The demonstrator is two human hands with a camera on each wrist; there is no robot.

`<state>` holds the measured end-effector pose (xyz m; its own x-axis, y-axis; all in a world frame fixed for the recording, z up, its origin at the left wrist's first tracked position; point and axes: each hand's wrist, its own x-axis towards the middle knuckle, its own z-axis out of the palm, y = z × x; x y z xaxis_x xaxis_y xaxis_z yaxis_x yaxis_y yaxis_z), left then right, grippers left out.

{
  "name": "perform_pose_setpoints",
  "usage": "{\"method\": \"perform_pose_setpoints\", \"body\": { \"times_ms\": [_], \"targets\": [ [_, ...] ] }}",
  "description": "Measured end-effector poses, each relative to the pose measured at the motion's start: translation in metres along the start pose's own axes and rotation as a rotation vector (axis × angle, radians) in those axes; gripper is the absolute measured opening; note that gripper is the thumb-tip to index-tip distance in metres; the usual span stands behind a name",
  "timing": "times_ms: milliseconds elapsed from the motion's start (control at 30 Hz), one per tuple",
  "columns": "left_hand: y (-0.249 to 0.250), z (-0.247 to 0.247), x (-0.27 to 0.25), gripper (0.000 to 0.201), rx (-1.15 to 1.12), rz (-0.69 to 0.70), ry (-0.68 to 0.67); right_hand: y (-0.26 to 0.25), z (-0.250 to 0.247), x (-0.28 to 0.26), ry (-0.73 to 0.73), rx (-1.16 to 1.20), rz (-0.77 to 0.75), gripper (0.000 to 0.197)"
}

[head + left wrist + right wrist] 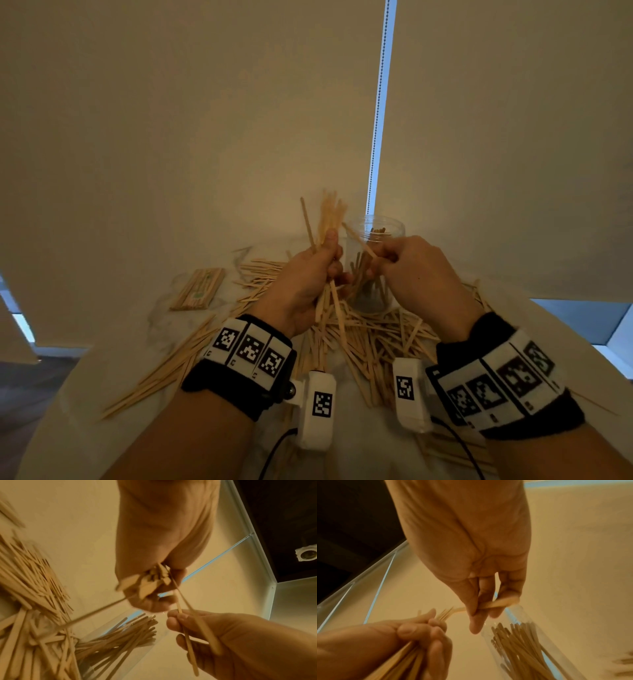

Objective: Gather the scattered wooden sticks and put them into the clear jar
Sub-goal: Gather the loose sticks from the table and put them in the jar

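Both hands are raised in front of the clear jar (397, 229), which stands upright on the table with several wooden sticks in it. My left hand (330, 260) grips a bundle of sticks (329, 214) held upright just left of the jar. My right hand (376, 261) pinches two sticks (356, 240) that cross toward the bundle, in front of the jar's upper wall. In the left wrist view the bundle's lower ends (150, 581) poke from my fist, and the right hand (173, 616) holds its sticks (188, 643). The right wrist view shows fingers pinching a stick (500, 603) above the jar (518, 613).
Scattered sticks (376, 339) lie heaped round the jar's base and fan out to the left (185, 356) on the white table (137, 342). A flat pack of sticks (198, 289) lies at the far left. Behind the jar, drawn blinds with a bead cord (378, 113).
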<state>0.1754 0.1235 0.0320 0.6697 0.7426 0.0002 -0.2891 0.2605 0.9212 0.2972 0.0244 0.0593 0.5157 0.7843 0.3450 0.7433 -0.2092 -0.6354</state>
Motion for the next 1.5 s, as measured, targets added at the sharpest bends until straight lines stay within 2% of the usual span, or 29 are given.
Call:
{"method": "perform_pose_setpoints", "body": {
  "times_ms": [100,200,267,400,467,533,600,667,767,867,967,1033,1067,1133,1200,1233,1300,1400,1500],
  "targets": [
    [-0.001,0.001,0.005,0.031,-0.076,0.114,0.143,-0.004,0.002,-0.003,-0.057,0.186,0.025,0.014],
    [0.001,0.002,0.005,0.038,-0.042,0.17,0.198,-0.016,0.003,-0.011,-0.244,0.371,0.034,0.012],
    [0.002,0.003,0.002,0.042,0.007,0.163,0.181,-0.022,0.006,-0.016,-0.322,0.299,-0.006,0.016],
    [0.001,0.003,0.001,0.032,0.044,0.173,0.136,-0.022,0.014,-0.016,-0.303,0.171,-0.052,0.018],
    [0.002,0.001,0.003,0.031,0.008,0.192,0.16,-0.022,0.015,-0.018,-0.346,0.119,-0.074,0.031],
    [0.002,0.0,0.006,0.032,-0.056,0.204,0.187,-0.025,0.015,-0.021,-0.452,0.035,-0.083,0.046],
    [0.001,-0.001,0.008,0.034,-0.113,0.208,0.189,-0.027,0.016,-0.023,-0.576,0.08,-0.068,0.04],
    [-0.001,-0.001,0.008,0.035,-0.179,0.192,0.168,-0.028,0.018,-0.023,-0.613,0.242,-0.013,0.024],
    [-0.001,0.0,0.007,0.03,-0.24,0.162,0.093,-0.027,0.017,-0.023,-0.554,0.34,0.041,0.015],
    [0.0,-0.003,0.008,0.029,-0.17,0.171,0.035,-0.028,0.017,-0.024,-0.541,0.409,0.087,0.024],
    [0.002,-0.004,0.006,0.03,-0.001,0.226,0.039,-0.027,0.008,-0.023,-0.52,0.231,0.045,0.028],
    [0.003,0.0,0.001,0.034,0.111,0.237,0.011,-0.025,-0.005,-0.017,-0.416,0.144,0.055,0.025],
    [0.002,0.002,-0.003,0.035,0.156,0.228,-0.02,-0.024,-0.011,-0.014,-0.302,0.139,0.06,0.027],
    [0.001,0.008,-0.009,0.036,0.307,0.21,-0.1,-0.023,-0.023,-0.01,-0.081,0.195,0.06,0.043],
    [0.0,0.014,-0.013,0.033,0.547,0.243,-0.174,-0.024,-0.029,-0.009,-0.04,0.38,0.027,0.068],
    [0.0,0.017,-0.015,0.032,0.659,0.265,-0.199,-0.025,-0.029,-0.009,-0.041,0.493,-0.004,0.073],
    [0.001,0.024,-0.018,0.033,0.811,0.299,-0.232,-0.022,-0.026,-0.006,0.006,0.617,-0.063,0.069],
    [0.008,0.028,-0.019,0.039,0.896,0.297,-0.24,-0.017,-0.022,-0.003,0.071,0.6,-0.127,0.057],
    [0.015,0.024,-0.013,0.045,1.049,0.318,-0.218,-0.013,-0.026,0.0,0.163,0.642,-0.122,0.051]
  ]
}}
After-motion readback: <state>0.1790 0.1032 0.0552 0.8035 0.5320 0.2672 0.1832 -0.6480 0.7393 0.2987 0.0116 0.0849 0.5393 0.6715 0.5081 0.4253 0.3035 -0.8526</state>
